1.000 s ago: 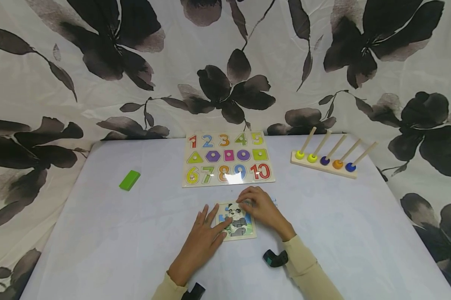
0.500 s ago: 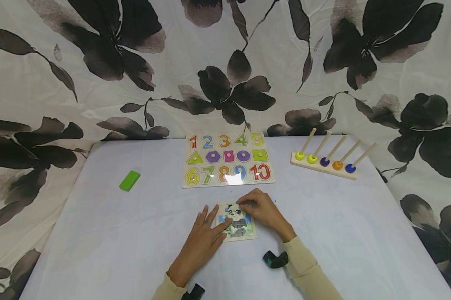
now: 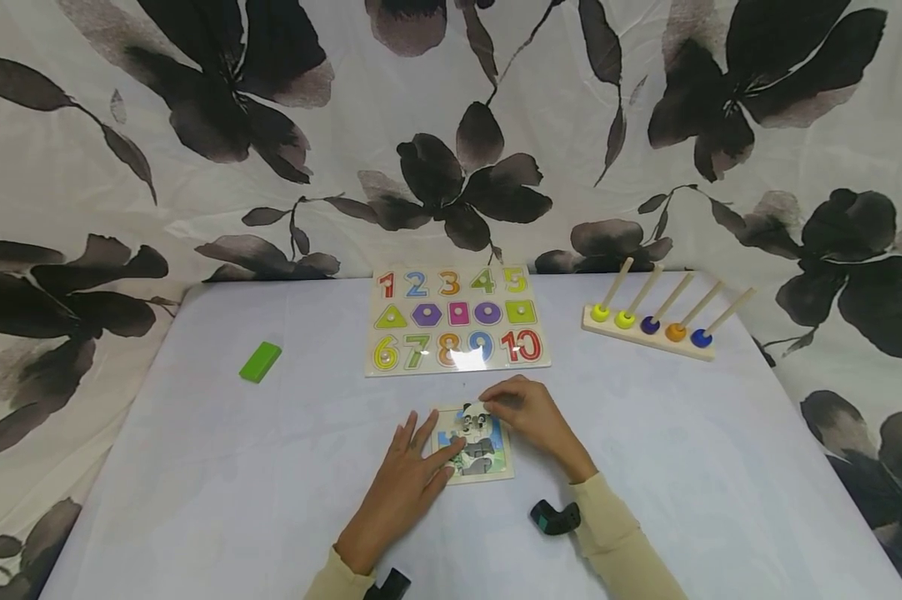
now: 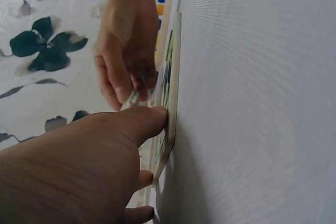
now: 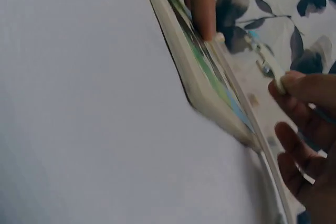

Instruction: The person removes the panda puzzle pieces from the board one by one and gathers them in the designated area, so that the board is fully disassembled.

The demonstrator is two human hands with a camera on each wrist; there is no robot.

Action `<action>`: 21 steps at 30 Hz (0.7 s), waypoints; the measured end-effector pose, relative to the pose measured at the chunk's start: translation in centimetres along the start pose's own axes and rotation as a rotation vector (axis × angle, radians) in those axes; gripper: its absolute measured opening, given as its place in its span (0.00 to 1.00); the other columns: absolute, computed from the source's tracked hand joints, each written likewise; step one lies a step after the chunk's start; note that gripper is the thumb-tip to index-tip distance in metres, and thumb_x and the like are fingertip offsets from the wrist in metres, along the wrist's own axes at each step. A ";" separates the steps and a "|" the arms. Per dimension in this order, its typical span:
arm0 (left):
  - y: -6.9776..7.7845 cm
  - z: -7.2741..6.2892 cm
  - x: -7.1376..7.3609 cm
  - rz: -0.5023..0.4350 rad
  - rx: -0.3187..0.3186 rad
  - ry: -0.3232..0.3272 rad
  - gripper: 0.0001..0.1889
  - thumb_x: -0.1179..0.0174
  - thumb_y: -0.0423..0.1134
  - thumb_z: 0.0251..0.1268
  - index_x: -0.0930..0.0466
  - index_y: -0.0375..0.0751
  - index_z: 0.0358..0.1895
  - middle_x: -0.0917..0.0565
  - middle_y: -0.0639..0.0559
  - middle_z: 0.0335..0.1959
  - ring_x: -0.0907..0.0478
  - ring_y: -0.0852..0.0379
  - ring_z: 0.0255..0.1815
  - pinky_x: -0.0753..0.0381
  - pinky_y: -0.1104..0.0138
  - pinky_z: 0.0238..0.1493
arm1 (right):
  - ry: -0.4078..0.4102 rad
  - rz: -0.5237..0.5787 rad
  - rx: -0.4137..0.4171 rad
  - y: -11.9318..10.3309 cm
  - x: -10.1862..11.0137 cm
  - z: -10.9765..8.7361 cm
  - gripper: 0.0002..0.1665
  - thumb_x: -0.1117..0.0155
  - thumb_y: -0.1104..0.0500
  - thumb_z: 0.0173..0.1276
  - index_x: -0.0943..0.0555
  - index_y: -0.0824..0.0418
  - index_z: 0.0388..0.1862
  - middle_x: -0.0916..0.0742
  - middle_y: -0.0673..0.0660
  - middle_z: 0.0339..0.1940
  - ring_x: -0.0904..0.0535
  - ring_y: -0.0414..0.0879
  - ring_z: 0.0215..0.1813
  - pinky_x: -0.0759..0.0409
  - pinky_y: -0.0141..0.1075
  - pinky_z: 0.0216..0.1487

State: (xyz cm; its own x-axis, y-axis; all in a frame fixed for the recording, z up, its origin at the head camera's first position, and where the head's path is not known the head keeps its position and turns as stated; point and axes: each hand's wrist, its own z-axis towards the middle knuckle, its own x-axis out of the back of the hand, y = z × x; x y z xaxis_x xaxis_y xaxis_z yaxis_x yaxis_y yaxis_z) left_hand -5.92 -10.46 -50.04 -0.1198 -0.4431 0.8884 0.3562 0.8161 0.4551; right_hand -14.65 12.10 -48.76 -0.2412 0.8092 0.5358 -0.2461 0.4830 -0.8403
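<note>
A small square panda puzzle (image 3: pixel 488 468) in a pale wooden frame lies flat on the white-covered table. My left hand (image 3: pixel 402 483) rests over its left side with fingers spread, a fingertip on the panda's body. Between thumb and fingertips my right hand (image 3: pixel 532 421) pinches a puzzle piece (image 5: pixel 266 60), which shows the panda's head in the head view. In the right wrist view the piece is raised above the puzzle board (image 5: pixel 194 90), seen nearly edge-on. In the left wrist view the right hand (image 4: pixel 126 45) hangs beyond the left thumb (image 4: pixel 149 121).
Behind the puzzle lies a number and shape board (image 3: pixel 458 325). A wooden peg stand (image 3: pixel 649 329) with coloured beads is at the back right. A green block (image 3: pixel 260 362) lies to the left. Floral cloth (image 3: pixel 451 150) hangs behind the table.
The right hand has lifted the panda's head piece up from the puzzle and shifted slightly right with it. The left hand stays in place on the frame.
</note>
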 end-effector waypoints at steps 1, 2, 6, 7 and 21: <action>0.0 0.0 0.0 0.002 0.004 -0.004 0.20 0.46 0.48 0.70 0.25 0.58 0.63 0.42 0.41 0.75 0.54 0.34 0.75 0.53 0.43 0.72 | 0.008 0.003 -0.002 -0.1 0.4 -0.1 0.06 0.33 0.61 0.63 0.13 0.55 0.39 0.14 0.47 0.38 0.21 0.43 0.46 0.24 0.43 0.52; 0.0 0.0 0.0 0.003 0.007 -0.007 0.20 0.46 0.48 0.70 0.25 0.59 0.63 0.42 0.42 0.75 0.54 0.34 0.76 0.53 0.44 0.72 | 0.017 0.004 -0.008 0.0 0.9 -0.2 0.06 0.33 0.61 0.63 0.13 0.55 0.39 0.14 0.47 0.38 0.21 0.43 0.46 0.24 0.43 0.52; 0.1 0.0 0.0 -0.012 0.010 -0.007 0.19 0.46 0.48 0.70 0.24 0.59 0.63 0.42 0.42 0.75 0.55 0.34 0.76 0.53 0.43 0.72 | 0.071 -0.017 -0.048 0.7 3.3 -1.0 0.06 0.33 0.61 0.64 0.13 0.55 0.39 0.14 0.49 0.39 0.22 0.45 0.46 0.25 0.44 0.51; 0.1 0.0 0.0 -0.018 0.012 -0.010 0.19 0.46 0.48 0.70 0.24 0.59 0.63 0.42 0.42 0.75 0.55 0.34 0.76 0.54 0.43 0.72 | 0.085 -0.024 -0.062 1.1 3.9 -1.2 0.06 0.34 0.61 0.64 0.13 0.56 0.39 0.14 0.49 0.39 0.22 0.45 0.46 0.25 0.44 0.51; 0.1 -0.1 0.0 -0.053 0.029 -0.005 0.20 0.44 0.48 0.69 0.24 0.59 0.63 0.43 0.43 0.75 0.56 0.35 0.76 0.54 0.44 0.72 | 0.114 -0.208 -0.182 5.8 9.8 -4.2 0.07 0.35 0.60 0.66 0.13 0.59 0.41 0.13 0.56 0.41 0.20 0.50 0.45 0.23 0.41 0.45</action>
State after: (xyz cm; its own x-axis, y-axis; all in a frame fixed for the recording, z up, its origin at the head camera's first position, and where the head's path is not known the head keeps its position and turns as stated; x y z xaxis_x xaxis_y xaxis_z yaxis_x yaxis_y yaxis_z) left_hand -5.78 -10.47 -50.02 -0.1429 -0.4845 0.8631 0.3223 0.8017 0.5034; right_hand -14.49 24.28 -48.74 -0.0939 0.7142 0.6936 -0.1040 0.6858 -0.7203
